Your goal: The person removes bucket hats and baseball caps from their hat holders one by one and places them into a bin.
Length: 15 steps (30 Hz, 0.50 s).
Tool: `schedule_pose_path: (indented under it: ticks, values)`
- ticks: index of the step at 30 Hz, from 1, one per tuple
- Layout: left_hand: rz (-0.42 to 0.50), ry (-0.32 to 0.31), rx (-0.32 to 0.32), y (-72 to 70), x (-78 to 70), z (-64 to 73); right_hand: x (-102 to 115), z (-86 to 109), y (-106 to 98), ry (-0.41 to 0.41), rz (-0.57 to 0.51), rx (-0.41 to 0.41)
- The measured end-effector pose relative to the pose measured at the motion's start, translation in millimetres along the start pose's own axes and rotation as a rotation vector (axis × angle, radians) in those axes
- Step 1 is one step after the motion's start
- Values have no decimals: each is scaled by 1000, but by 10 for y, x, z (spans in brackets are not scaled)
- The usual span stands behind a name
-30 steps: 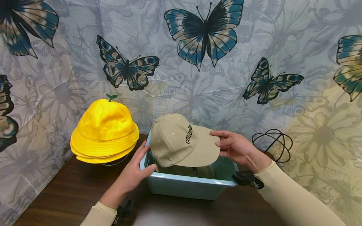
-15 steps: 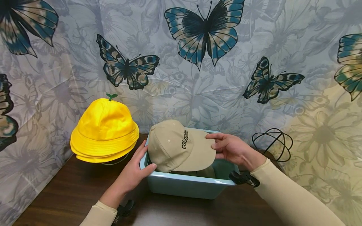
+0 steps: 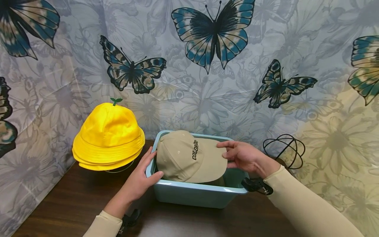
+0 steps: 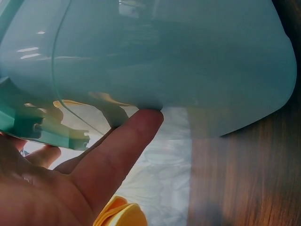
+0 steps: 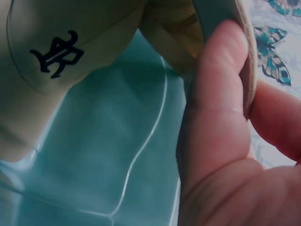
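Note:
A beige baseball cap [image 3: 177, 158] with dark COLORADO lettering lies tilted inside the light blue plastic bin [image 3: 189, 196]. My right hand [image 3: 247, 158] pinches its brim at the right edge; the right wrist view shows the brim [image 5: 251, 66] between thumb and fingers. Beneath it a second beige cap [image 5: 23, 108] with a dark emblem sits in the bin, mostly hidden in the head view. My left hand [image 3: 138, 181] holds the bin's left front corner, thumb over the front rim. One digit [image 4: 117, 150] touches the outer wall in the left wrist view.
Stacked yellow bucket hats [image 3: 109, 138], topped by a green sprout, sit on a wire stand left of the bin. A black wire stand [image 3: 284, 151] is behind my right wrist. The dark wooden table [image 3: 165, 223] meets a butterfly-patterned cloth [image 3: 207, 108] at the back.
My right hand has lowered the COLORADO cap into the bin, covering more of the second cap and uncovering the back rim. The left hand has stayed at the bin's corner.

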State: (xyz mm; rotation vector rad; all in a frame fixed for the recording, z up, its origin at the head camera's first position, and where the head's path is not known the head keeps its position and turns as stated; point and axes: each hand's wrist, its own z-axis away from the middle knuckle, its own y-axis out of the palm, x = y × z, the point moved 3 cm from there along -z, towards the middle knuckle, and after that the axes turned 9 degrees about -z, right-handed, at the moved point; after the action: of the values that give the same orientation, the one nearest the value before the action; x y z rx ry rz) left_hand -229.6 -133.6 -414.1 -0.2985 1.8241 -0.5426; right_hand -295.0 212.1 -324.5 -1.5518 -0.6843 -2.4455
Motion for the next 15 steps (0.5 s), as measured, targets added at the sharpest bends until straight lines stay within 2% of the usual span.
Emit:
schedule_pose_path:
  ticks: [4,15]
  values:
    - [10,-21,7,5,10,-5,2,25,-18,17,30,-22]
    - [6,-18,1,12,27,-6,16,100,-71,-6,152,-100]
